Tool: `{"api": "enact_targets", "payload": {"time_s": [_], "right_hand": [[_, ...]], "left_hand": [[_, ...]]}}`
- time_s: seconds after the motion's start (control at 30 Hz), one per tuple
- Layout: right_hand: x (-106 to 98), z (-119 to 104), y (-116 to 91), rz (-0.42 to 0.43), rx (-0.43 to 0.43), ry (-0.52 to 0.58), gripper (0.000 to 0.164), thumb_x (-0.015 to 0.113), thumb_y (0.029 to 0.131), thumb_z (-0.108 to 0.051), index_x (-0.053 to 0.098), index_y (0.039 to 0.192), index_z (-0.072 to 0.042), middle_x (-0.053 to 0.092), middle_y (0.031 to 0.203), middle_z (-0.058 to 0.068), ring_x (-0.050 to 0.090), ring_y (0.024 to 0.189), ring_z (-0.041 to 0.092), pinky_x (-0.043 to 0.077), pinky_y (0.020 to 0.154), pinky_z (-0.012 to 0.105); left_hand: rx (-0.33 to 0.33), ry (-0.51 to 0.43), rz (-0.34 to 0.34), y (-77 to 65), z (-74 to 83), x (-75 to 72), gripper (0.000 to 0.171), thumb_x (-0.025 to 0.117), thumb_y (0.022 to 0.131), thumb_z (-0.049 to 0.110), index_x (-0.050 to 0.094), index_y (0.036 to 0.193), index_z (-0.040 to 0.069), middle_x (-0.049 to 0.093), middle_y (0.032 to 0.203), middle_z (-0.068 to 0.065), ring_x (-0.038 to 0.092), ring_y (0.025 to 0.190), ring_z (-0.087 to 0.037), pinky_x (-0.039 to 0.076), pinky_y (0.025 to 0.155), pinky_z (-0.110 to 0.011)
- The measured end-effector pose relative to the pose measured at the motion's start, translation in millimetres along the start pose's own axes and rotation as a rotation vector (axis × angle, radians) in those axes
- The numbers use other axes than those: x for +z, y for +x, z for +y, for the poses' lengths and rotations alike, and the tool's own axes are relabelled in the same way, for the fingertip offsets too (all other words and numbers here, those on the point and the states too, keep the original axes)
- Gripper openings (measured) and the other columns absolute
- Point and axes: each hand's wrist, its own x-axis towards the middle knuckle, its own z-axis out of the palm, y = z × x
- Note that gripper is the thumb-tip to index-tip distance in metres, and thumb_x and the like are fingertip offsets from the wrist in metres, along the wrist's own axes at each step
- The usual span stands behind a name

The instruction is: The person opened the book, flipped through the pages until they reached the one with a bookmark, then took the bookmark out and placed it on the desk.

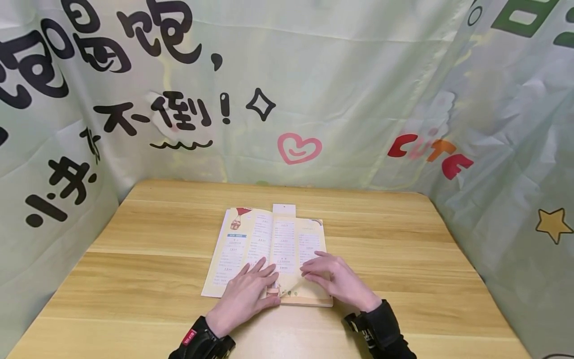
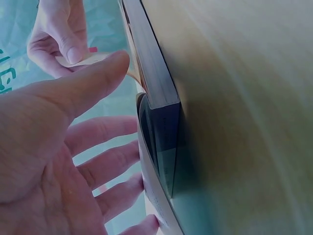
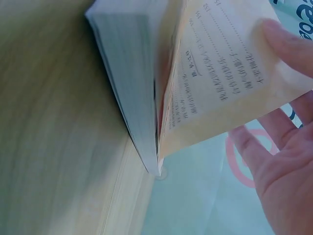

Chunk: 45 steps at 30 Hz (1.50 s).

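Note:
An open book (image 1: 230,259) with printed columns lies on the wooden table. My left hand (image 1: 244,296) rests on its left side near the lower spine, fingers spread and straight. In the left wrist view the left thumb (image 2: 100,81) reaches across the book's bottom edge. My right hand (image 1: 336,279) pinches a page on the right side near its lower outer corner. That page (image 3: 215,68) is lifted and bent away from the thick block of pages (image 3: 129,63), with the right thumb (image 3: 288,46) against its printed face. A white card (image 1: 284,210) sticks out beyond the book's top edge.
The wooden table (image 1: 381,224) reaches around the book on all sides. A pale printed curtain (image 1: 350,99) with lettering, a heart and a star hangs behind and along both sides. Black bands and sleeves (image 1: 381,331) cover both wrists.

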Motion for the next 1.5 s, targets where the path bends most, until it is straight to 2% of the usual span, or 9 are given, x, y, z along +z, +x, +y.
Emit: {"api": "enact_targets", "payload": {"time_s": [0.33,0.53,0.8,0.97,1.1,1.23,1.37,1.5], "right_hand": [[0.2,0.9,1.9,0.147,-0.064,-0.026,0.023,0.076,0.071,0.005,0.075,0.094,-0.001,0.074,0.096,0.008,0.067,0.093,0.021,0.048,0.094,0.056],[1.5,3.6,1.6,0.210,-0.069,-0.034,0.026,0.076,0.070,0.007,0.074,0.095,-0.001,0.074,0.096,0.011,0.067,0.094,0.023,0.046,0.094,0.060],[3.6,2.9,4.3,0.336,-0.092,-0.066,0.034,0.077,0.066,0.011,0.073,0.099,0.003,0.074,0.097,0.012,0.063,0.095,0.029,0.053,0.084,0.054],[5.9,4.4,5.0,0.397,-0.085,-0.104,0.039,0.077,0.066,0.010,0.072,0.104,0.003,0.073,0.101,0.014,0.062,0.098,0.032,0.053,0.084,0.053],[7.7,4.3,4.1,0.384,-0.026,-0.113,0.047,0.077,0.070,0.004,0.067,0.116,0.003,0.069,0.114,0.017,0.057,0.110,0.034,0.049,0.092,0.056],[10.0,2.9,4.5,0.339,0.028,-0.138,0.060,0.076,0.075,-0.004,0.056,0.131,0.003,0.058,0.131,0.020,0.044,0.126,0.038,0.038,0.100,0.064],[11.8,-0.1,5.1,0.262,0.091,-0.148,0.069,0.071,0.083,-0.011,0.041,0.143,0.002,0.040,0.147,0.021,0.026,0.137,0.040,0.027,0.105,0.068],[12.4,-3.7,7.1,0.153,0.191,-0.105,0.074,0.061,0.093,-0.020,0.021,0.153,-0.006,0.019,0.158,0.015,0.010,0.142,0.037,0.018,0.109,0.067]], "left_hand": [[-0.020,-0.039,0.015,-0.5,3.0,-0.9,0.053,0.064,0.086,0.044,0.064,0.126,0.008,0.054,0.138,-0.011,0.037,0.133,-0.034,0.031,0.106,-0.064],[-0.022,-0.050,0.041,-0.3,5.2,-0.8,0.048,0.064,0.086,0.036,0.065,0.125,0.008,0.055,0.136,-0.014,0.038,0.132,-0.036,0.032,0.103,-0.067],[-0.019,-0.045,0.081,-0.3,7.2,0.6,0.044,0.064,0.085,0.028,0.065,0.124,0.008,0.057,0.133,-0.015,0.040,0.130,-0.037,0.034,0.099,-0.070],[-0.022,-0.041,0.089,0.2,7.4,1.0,0.043,0.064,0.085,0.027,0.066,0.124,0.008,0.058,0.132,-0.015,0.040,0.130,-0.036,0.034,0.099,-0.069],[-0.023,-0.048,0.093,0.1,6.8,1.7,0.043,0.065,0.085,0.028,0.065,0.124,0.009,0.058,0.132,-0.016,0.041,0.130,-0.036,0.034,0.099,-0.070],[-0.031,-0.062,0.106,0.4,6.3,1.8,0.047,0.065,0.086,0.027,0.062,0.127,0.007,0.058,0.132,-0.015,0.041,0.130,-0.036,0.034,0.099,-0.070],[-0.045,-0.080,0.131,0.9,6.3,1.7,0.051,0.065,0.086,0.026,0.058,0.132,0.005,0.058,0.132,-0.015,0.041,0.129,-0.037,0.035,0.099,-0.069],[-0.056,-0.101,0.171,1.5,6.0,1.0,0.056,0.066,0.085,0.025,0.053,0.137,0.006,0.058,0.132,-0.014,0.043,0.127,-0.037,0.038,0.098,-0.068]]}}
